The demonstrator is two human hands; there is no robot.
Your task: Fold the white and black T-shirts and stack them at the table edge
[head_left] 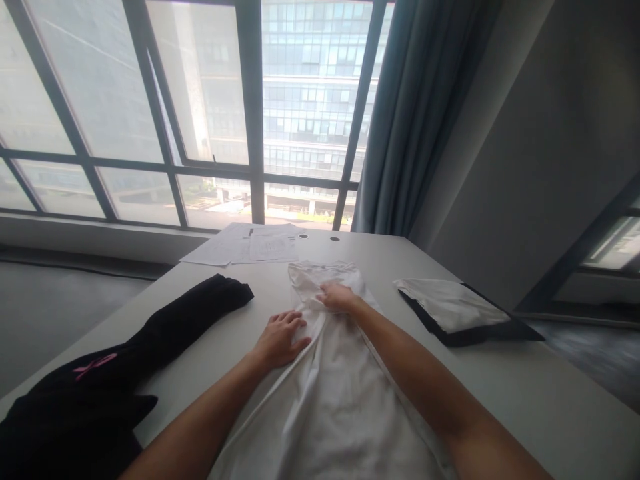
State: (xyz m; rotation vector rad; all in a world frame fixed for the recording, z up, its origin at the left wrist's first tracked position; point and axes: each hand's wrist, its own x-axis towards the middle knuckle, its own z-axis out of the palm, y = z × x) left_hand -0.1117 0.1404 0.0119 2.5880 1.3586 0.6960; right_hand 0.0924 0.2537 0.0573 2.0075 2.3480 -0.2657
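On the white table point(500, 400), the left hand point(280, 340) is lying flat, fingers spread, pinning the white garment point(335, 400) mid-table, while the right hand point(337, 297) is bunching fabric near its far end, apparently to straighten it.

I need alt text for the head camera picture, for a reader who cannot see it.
Two bare hands press on a white garment spread on a white table: the left hand lies flat on it, the right hand bunches cloth further up. A black garment lies to the left, folded white and black clothes to the right, papers by the window.
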